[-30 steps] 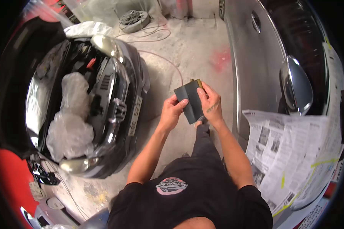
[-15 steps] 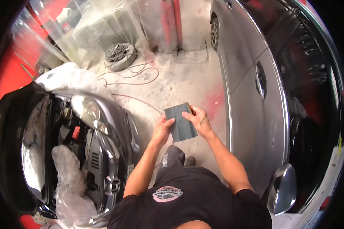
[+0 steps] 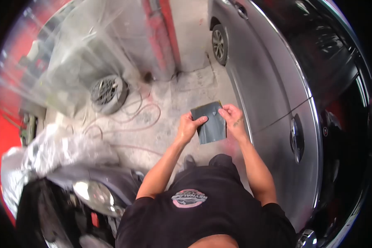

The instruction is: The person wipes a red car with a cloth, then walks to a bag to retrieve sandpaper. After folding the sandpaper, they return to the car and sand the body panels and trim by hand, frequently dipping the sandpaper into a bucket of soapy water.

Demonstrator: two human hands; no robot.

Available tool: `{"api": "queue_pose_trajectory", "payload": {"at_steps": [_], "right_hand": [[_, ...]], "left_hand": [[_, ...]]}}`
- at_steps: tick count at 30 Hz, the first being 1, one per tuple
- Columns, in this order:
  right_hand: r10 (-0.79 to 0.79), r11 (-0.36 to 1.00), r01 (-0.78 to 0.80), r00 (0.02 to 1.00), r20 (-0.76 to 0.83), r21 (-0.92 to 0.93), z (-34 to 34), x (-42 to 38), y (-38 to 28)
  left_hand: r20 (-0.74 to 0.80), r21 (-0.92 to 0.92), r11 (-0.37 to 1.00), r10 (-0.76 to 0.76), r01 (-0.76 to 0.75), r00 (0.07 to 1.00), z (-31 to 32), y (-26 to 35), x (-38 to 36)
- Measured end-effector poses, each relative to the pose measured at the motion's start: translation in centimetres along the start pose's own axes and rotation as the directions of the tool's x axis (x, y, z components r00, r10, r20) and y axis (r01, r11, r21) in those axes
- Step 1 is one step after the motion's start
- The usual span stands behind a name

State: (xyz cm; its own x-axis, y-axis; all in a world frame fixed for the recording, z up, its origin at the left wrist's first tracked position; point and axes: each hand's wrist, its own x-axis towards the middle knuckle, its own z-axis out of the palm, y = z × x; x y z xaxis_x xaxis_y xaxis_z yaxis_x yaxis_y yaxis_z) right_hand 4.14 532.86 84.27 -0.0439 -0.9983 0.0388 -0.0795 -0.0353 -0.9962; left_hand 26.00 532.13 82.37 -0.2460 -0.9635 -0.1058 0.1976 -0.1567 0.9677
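A dark grey sheet of sandpaper (image 3: 211,122) is held flat in front of my chest by both hands. My left hand (image 3: 188,126) pinches its left edge with the thumb on top. My right hand (image 3: 234,119) grips its right edge, fingers curled over the top corner. The sheet hangs above the dusty concrete floor (image 3: 153,124), close beside the grey car's side panel (image 3: 273,103).
The grey car with a door handle (image 3: 295,138) and rear wheel (image 3: 219,43) fills the right. A dark car's headlight (image 3: 93,194) and plastic-wrapped front (image 3: 58,151) lie lower left. A coiled hose reel (image 3: 107,93) and red post (image 3: 163,37) stand ahead.
The view has swung forward along the grey car; the open engine bay slid down out of sight. Both hands kept the sandpaper, raised slightly and shifted right toward the door.
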Motion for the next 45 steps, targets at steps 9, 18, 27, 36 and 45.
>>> {"api": "queue_pose_trajectory", "payload": {"at_steps": [9, 18, 27, 36, 45], "right_hand": [[0.101, 0.980, -0.079, 0.988, -0.117, 0.182, -2.6, 23.0, 2.5], [0.046, 0.981, -0.060, 0.995, 0.084, 0.183, -7.5, 55.8, 6.0], [-0.040, 0.964, 0.043, 0.999, 0.014, -0.261, -11.0, 84.3, 3.5], [-0.324, 0.851, 0.193, 0.925, -0.198, -0.489, -7.4, 114.0, 10.2], [-0.404, 0.861, 0.389, 0.914, 0.024, -0.329, 7.3, 141.1, 3.9]], "left_hand": [[0.015, 0.009, 1.000, 0.024, -0.025, 1.000, -0.8, 1.7, 28.3], [-0.046, 0.149, 0.972, 0.193, -0.184, 0.980, -2.4, 5.8, 60.0], [0.173, 0.466, 0.855, 0.165, -0.228, 0.971, -1.2, 12.3, 88.8], [0.006, 0.232, 0.895, 0.389, -0.380, 0.921, -10.3, 19.5, 123.0], [-0.358, 0.461, 0.795, 0.572, -0.394, 0.738, -29.5, 26.1, 132.7]]}}
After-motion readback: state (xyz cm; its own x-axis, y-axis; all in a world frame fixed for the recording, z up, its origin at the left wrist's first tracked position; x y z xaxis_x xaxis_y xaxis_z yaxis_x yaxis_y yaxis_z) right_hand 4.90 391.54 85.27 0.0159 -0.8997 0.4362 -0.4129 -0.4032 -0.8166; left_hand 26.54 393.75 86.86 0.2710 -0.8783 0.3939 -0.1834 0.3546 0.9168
